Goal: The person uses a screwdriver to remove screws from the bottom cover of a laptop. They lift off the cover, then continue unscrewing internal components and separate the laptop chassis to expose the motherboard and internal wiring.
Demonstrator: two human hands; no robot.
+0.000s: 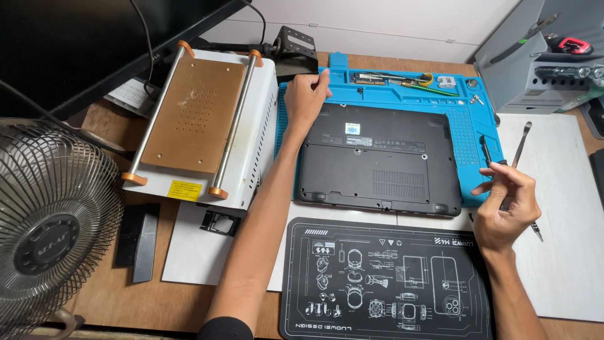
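Left arm stretched fwd, left hand [306,96] flat w/ fingers loosely spread, resting on top-left corner of black matte plastic laptop [380,160], lying underside up on blue ribbed silicone mat [469,129]. Right hand [505,204] raised just right of laptop, fingers curled tight round thin metal pry tool [521,151].

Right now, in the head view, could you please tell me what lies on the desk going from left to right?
Wire fan → white heating plate machine → left hand → black laptop lying bottom-up on the blue mat → right hand holding a thin metal tool → grey tool rack.
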